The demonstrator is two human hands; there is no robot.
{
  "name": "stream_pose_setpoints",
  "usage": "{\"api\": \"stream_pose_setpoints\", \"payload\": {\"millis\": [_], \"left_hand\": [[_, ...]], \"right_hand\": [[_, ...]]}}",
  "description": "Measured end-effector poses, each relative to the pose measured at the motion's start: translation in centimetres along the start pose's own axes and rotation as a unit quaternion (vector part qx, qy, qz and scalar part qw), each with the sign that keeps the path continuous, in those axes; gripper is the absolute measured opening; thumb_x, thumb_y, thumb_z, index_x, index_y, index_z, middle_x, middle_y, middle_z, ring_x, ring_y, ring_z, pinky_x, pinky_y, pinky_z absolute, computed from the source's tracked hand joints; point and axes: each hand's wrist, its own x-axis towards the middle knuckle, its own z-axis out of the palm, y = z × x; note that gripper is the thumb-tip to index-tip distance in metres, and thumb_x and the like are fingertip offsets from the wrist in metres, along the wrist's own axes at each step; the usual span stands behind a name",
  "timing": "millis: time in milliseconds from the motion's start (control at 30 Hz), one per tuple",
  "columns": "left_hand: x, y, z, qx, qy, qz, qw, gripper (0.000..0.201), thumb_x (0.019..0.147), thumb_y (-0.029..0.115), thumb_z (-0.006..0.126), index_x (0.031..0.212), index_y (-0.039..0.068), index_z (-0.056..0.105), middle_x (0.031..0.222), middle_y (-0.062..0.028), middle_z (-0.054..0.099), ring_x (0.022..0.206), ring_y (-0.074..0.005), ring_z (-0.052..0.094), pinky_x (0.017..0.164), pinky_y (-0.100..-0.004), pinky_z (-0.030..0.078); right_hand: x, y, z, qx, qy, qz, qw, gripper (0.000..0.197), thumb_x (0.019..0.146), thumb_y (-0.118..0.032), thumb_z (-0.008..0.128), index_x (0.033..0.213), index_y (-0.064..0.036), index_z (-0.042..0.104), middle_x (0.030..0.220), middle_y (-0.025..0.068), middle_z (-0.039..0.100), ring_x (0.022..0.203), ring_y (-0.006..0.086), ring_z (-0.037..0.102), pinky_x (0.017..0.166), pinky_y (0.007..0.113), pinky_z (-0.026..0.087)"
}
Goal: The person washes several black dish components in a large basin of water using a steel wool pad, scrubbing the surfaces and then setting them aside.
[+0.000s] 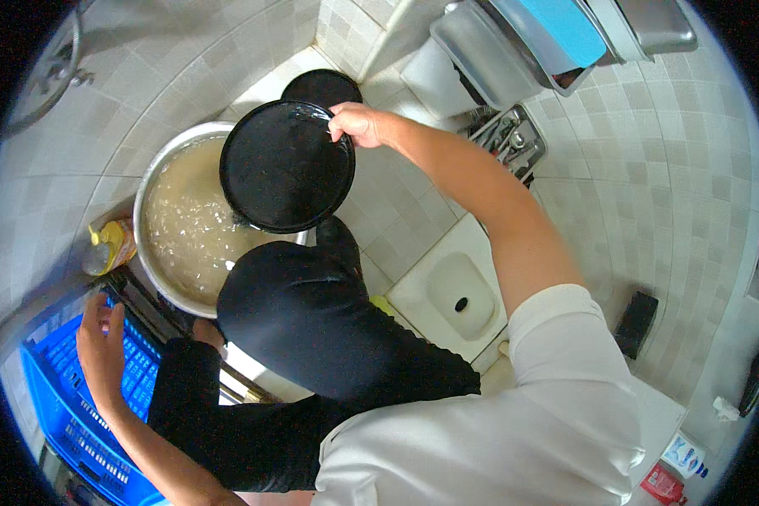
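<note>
My right hand (354, 125) grips the rim of a wet, round black tray (287, 173), thumb on top. The tray is tilted over the right side of a large metal basin (148, 261) and covers part of it. Cloudy brownish water with ripples and glints fills the basin. Behind the held tray, another round black tray (322, 84) shows in part. My left hand (101, 341) hangs over a blue plastic basket (67, 396), its fingers loosely bent and apart, with nothing visible in them. Dark flat pieces (135, 308) stand at the basket's far edge.
A yellow bottle (114, 244) stands left of the basin. A white squat toilet (455, 282) is set in the floor to the right. Metal utensils lie in a steel tray (527, 148) by the wall, below stacked containers (489, 55). A shower hose (67, 76) hangs at upper left.
</note>
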Motion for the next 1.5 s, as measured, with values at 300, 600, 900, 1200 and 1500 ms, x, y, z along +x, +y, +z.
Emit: {"api": "stream_pose_setpoints", "payload": {"millis": [300,600,900,1200,1500], "left_hand": [[1.1,0.2,2.1,0.032,-0.031,-0.018,0.999,0.034,0.093,0.020,0.067,0.120,-0.001,0.062,0.098,-0.0185,0.071,0.088,-0.0278,0.069,0.079,-0.0383,0.053],[1.7,-0.2,3.4,0.013,-0.065,-0.058,0.996,0.036,0.094,0.022,0.066,0.122,0.000,0.061,0.102,-0.0193,0.071,0.091,-0.0272,0.068,0.082,-0.0398,0.052],[1.7,1.2,3.9,0.037,-0.086,-0.023,0.995,0.036,0.095,0.022,0.065,0.122,-0.001,0.062,0.106,-0.0205,0.070,0.093,-0.0289,0.068,0.084,-0.0404,0.052],[1.6,2.0,3.2,0.016,-0.091,-0.002,0.996,0.036,0.094,0.023,0.066,0.121,-0.001,0.062,0.107,-0.0201,0.070,0.098,-0.0298,0.068,0.088,-0.0398,0.051],[0.6,0.9,2.9,-0.013,-0.070,0.001,0.997,0.037,0.095,0.022,0.065,0.123,-0.002,0.062,0.107,-0.0199,0.071,0.098,-0.0282,0.069,0.087,-0.0381,0.052]], "right_hand": [[-0.1,0.4,-8.1,-0.135,-0.017,0.021,0.991,0.051,0.066,0.003,0.055,0.117,-0.0004,0.061,0.093,0.0048,0.060,0.083,0.0184,0.056,0.076,0.034,0.048],[-2.0,1.6,-12.1,-0.456,-0.022,-0.111,0.883,0.056,0.068,0.000,0.053,0.123,0.0020,0.063,0.095,0.0106,0.068,0.091,0.0238,0.063,0.083,0.036,0.050],[-9.8,6.2,-10.7,-0.648,-0.016,-0.105,0.754,0.037,0.077,-0.001,0.049,0.109,-0.0073,0.067,0.098,0.0266,0.067,0.093,0.0454,0.064,0.080,0.052,0.051],[-13.2,6.2,-10.6,-0.718,0.017,-0.175,0.674,0.019,0.078,-0.003,0.054,0.094,-0.0045,0.064,0.082,0.0233,0.068,0.080,0.0444,0.067,0.068,0.054,0.053],[-15.9,4.7,-7.7,-0.731,0.079,-0.198,0.648,0.016,0.079,0.000,0.056,0.095,-0.0004,0.057,0.079,0.0220,0.067,0.076,0.0435,0.066,0.067,0.053,0.052]]}}
